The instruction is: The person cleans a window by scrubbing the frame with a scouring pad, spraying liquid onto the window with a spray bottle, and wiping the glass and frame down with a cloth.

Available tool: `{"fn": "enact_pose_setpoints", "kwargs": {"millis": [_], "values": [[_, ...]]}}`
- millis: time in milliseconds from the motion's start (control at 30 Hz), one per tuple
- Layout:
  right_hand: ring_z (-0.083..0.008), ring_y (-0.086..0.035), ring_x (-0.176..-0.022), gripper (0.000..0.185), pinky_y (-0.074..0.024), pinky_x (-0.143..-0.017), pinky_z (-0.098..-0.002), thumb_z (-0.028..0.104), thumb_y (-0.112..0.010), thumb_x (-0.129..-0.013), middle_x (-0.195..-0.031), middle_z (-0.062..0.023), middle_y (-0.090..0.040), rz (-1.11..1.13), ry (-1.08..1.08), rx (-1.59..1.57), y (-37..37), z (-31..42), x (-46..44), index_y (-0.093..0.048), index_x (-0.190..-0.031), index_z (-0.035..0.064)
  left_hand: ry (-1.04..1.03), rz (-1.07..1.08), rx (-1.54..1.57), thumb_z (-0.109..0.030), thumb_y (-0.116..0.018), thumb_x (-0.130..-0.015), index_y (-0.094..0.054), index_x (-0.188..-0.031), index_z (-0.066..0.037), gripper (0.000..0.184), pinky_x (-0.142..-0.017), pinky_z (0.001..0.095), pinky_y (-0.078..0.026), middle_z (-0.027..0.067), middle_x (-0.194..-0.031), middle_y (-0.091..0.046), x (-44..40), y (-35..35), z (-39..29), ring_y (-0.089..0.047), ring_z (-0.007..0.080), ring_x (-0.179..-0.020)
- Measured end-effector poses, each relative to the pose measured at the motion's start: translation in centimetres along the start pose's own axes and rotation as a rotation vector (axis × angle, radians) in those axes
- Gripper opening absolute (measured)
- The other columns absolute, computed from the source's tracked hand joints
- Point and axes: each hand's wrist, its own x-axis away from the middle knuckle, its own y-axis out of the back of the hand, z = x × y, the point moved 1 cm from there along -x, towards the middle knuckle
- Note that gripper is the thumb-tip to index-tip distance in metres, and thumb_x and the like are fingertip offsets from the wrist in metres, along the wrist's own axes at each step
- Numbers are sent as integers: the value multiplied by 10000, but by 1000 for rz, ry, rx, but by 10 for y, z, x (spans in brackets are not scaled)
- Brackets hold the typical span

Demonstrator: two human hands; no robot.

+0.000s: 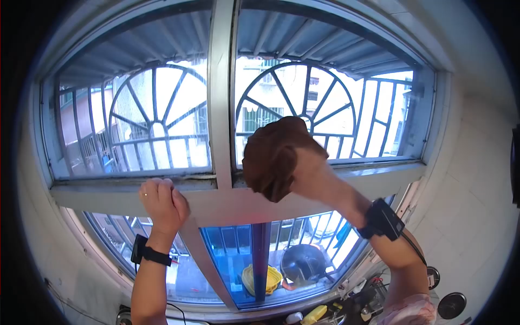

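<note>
A brown cloth (273, 154) is bunched around the fingers of my right hand (311, 173), in front of the upper right window pane (374, 124) near the central post. The cloth hides most of those fingers. Whether it touches the glass I cannot tell. On the left, my left hand (162, 203) is closed, its fingers curled at the upper edge of the window frame (238, 206)'s horizontal rail. A ring shows on one finger. Both wrists wear black straps with small devices.
Metal security bars (157, 116) stand outside the glass under a corrugated awning (303, 35). Behind the lower panes are a yellow basket (260, 279) and a dark wok (306, 264). Clutter, including a yellow bottle (314, 314), lines the surface below the window. Tiled walls flank both sides.
</note>
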Motion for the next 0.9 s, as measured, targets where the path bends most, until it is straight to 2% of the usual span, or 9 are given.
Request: {"fn": "enact_pose_setpoints", "kwargs": {"millis": [67,133,267,300,467,567,600,800,900], "values": [[-362,-609,-994,350,-494,-865,-441,124,-654,-779,-1067,-176,-634,-91,122,447,23,-28,2,-638,-1114,23,-5,9,19,-90,-551,-781,-547,-877,-32,112,-710,450,-355,142,-839,-494,1,3,1,-476,330,-768],[-340,-618,-969,341,-504,-852,-422,138,-634,-805,-1093,-195,-623,-207,-244,476,40,-100,13,-622,-1128,29,-4,2,15,-92,-545,-775,-549,-883,-29,125,-712,446,-355,143,-847,-492,2,0,1,-472,331,-763],[-271,-646,-863,318,-512,-837,-393,219,-543,-909,-1073,-170,-634,-652,-484,1464,178,-372,78,-592,-1140,7,34,19,-7,-86,-550,-725,-561,-912,-14,200,-722,471,-357,157,-882,-493,1,0,-3,-478,341,-799],[-287,-637,-967,334,-508,-864,-394,303,-504,-935,-1000,-130,-675,-667,-645,1107,180,-268,43,-685,-1043,45,30,2,-2,-86,-553,-721,-564,-916,-15,208,-725,474,-361,160,-889,-497,0,-2,-3,-483,343,-809],[-328,-610,-1071,396,-438,-1000,-412,242,-608,-854,-1174,-170,-642,-746,-104,167,151,-244,-73,-632,-1172,8,30,15,-10,-80,-580,-712,-579,-941,-19,237,-752,472,-389,165,-920,-519,3,-1,-4,-513,355,-837],[-402,-522,-1168,551,-386,-1060,-430,186,-731,-709,-1269,-233,-562,-605,-155,658,78,-123,-125,-601,-1204,-18,19,-30,24,-86,-608,-728,-576,-942,-23,225,-752,470,-390,161,-924,-529,6,-2,0,-518,347,-828],[-432,-497,-1191,566,-408,-1023,-431,302,-666,-795,-1262,-289,-522,-673,128,780,50,-74,-126,-555,-1266,7,13,-48,32,-76,-617,-736,-576,-942,-23,217,-751,466,-391,157,-924,-533,8,-5,2,-522,340,-824],[-392,-635,-1027,437,-494,-879,-432,286,-696,-827,-1133,-226,-636,-494,-217,120,58,17,-118,-619,-1143,-6,292,-67,462,-39,-652,-814,-508,-1149,4,367,-866,454,-411,171,-1091,-522,-8,38,-4,-537,324,-982],[-343,-679,-860,402,-514,-748,-412,293,-688,-841,-990,-190,-689,-862,134,20,70,64,-127,-619,-1123,15,348,-84,693,-136,-762,-795,-387,-1348,-19,678,-1030,430,-365,202,-1362,-382,-64,79,-28,-406,326,-1262]]}}
